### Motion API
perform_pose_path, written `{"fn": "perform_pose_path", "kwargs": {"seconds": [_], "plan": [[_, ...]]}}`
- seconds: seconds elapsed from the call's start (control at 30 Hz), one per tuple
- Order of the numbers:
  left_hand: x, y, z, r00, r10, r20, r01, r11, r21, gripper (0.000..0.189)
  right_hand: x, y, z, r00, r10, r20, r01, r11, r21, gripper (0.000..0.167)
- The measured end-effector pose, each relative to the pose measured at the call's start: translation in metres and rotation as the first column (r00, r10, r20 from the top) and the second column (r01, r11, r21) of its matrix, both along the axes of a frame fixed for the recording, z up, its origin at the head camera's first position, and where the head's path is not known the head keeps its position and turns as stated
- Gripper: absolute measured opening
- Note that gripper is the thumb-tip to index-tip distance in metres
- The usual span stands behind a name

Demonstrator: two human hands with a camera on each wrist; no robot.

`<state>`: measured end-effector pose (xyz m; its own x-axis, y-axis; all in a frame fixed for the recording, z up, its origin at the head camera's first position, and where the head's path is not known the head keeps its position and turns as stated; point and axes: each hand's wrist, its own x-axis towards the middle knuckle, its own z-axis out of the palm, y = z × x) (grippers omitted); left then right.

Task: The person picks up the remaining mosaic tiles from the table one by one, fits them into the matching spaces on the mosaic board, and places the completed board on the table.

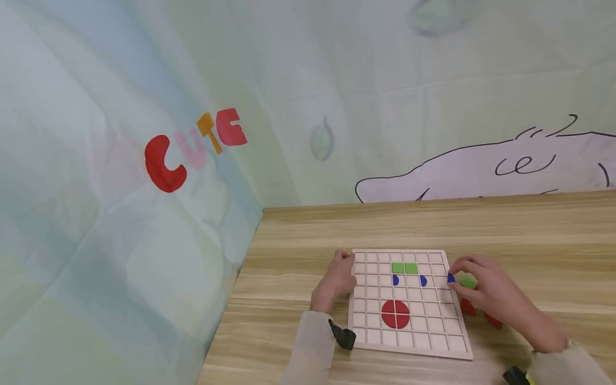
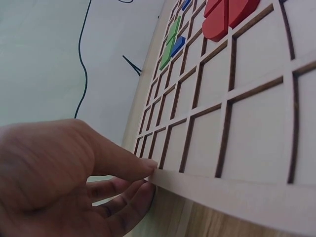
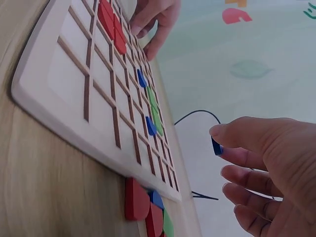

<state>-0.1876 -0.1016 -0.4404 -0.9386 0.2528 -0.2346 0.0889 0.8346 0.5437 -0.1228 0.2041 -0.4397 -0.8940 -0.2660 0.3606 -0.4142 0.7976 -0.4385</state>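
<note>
The right hand (image 1: 495, 291) pinches a small blue piece (image 1: 451, 278) between thumb and forefinger, raised by the board's right edge, towards the far corner; its long axis runs from thumb to forefinger, roughly along that edge; two blue half-rounds (image 1: 423, 280) on the gridded board (image 1: 372, 320) lie left of it, nearly level; the left hand (image 1: 339, 278), farther off, grips the left edge; red pieces (image 3: 136, 200) sit beside the right edge.

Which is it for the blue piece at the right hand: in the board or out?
Out: the right hand pinches the blue piece, held apart from the board in the right wrist view.
</note>
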Motion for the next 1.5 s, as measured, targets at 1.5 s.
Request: {"fn": "perform_pose_path", "kwargs": {"seconds": [1.5], "plan": [[0.001, 0.000, 0.000, 1.000, -0.001, 0.011, 0.000, 1.000, 0.015, 0.062, -0.015, -0.079, -0.023, 0.986, 0.128, 0.107, -0.134, 0.990, 0.048, 0.016]]}}
